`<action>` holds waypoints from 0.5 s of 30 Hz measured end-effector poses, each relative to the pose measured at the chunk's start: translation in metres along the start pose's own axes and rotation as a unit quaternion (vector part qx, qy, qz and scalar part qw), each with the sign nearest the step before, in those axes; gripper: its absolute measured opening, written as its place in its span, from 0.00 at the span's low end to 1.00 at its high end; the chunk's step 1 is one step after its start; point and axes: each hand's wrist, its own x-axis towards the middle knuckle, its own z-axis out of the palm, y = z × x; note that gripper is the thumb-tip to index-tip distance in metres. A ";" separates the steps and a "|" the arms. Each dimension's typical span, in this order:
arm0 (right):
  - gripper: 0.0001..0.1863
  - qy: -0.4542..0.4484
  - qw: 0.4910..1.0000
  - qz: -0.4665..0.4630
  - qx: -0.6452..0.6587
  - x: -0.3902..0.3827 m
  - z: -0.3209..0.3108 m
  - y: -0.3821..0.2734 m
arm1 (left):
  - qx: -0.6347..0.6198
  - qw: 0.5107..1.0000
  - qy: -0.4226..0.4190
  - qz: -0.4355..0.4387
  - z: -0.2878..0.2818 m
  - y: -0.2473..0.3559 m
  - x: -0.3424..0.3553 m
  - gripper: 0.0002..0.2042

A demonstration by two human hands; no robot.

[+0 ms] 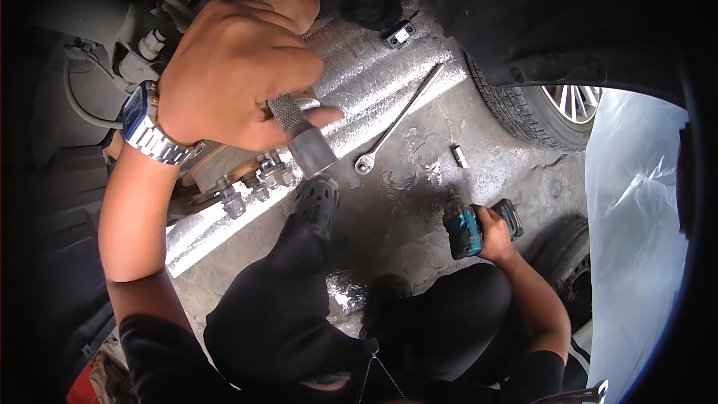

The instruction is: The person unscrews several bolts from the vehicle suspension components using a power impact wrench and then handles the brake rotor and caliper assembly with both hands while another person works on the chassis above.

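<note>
My left hand (232, 82), wearing a metal watch, grips a knurled metal tool (310, 150) with a wide cylindrical end, high at left beside the car's underside parts (149, 45). Another person's hand (292, 0) shows just beyond it, partly hidden. Low at right, my right hand (495, 236) holds a teal-and-black cordless power tool (464, 228) over the floor. Several bolts and nuts (233, 198) lie below my left hand along a silver foil mat (191, 243). A long ratchet (396, 120) and a small metal socket (459, 155) rest between my hands.
A small black device (399, 34) lies on the foil's far part. A wheel with tyre (516, 112) stands at upper right under a dark wheel arch (568, 15). A plastic sheet (632, 217) hangs at right, beside another tyre (561, 269). My knees and shoe (318, 206) fill the lower middle.
</note>
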 end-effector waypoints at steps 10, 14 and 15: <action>0.22 0.083 0.824 -0.049 0.559 0.066 -0.028 -0.160 | -0.023 0.998 0.062 0.024 0.010 -0.008 -0.002 0.15; 0.19 0.236 0.905 -0.201 0.291 0.081 -0.048 -0.228 | -0.036 0.995 0.088 0.033 0.010 -0.007 0.002 0.14; 0.19 0.236 0.904 -0.205 0.292 0.078 -0.049 -0.232 | -0.043 0.994 0.098 0.032 0.010 -0.007 0.000 0.14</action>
